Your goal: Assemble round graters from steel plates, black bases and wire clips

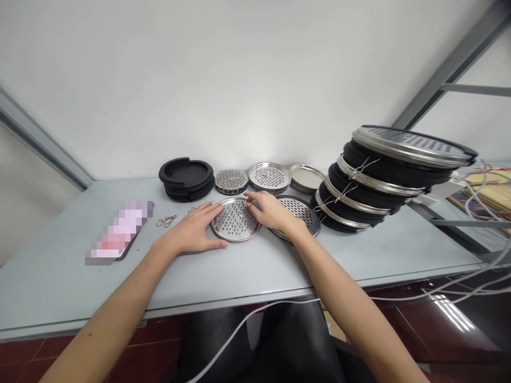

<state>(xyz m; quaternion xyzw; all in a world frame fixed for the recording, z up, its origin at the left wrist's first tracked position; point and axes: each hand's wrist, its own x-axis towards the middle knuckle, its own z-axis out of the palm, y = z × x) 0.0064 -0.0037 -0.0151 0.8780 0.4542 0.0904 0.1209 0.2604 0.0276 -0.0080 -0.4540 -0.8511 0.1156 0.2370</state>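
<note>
A round metal grater disc [236, 222] with raised teeth and a smooth rim lies on the table before me. My left hand [197, 229] is at its left side, fingers stretched out and thumb apart, fingertips touching the rim. On the upper right rim, the curved fingers of my right hand [271, 211] grip the disc; part of these fingers is hidden. Partly under my right wrist lies a dark-rimmed slotted grater disc [299, 213]. Behind are a small stack of perforated discs [231, 181], rimmed grater discs [270, 175] and plain metal lids [306, 176].
Stacked black rings [187, 175] stand at the back left. Small wire clips [166, 221] and a phone [122, 229] with a blurred screen lie left. A tall, leaning stack of black containers with wire clasps [371, 183] rises at right. A white cable [255, 314] hangs past the table's front edge.
</note>
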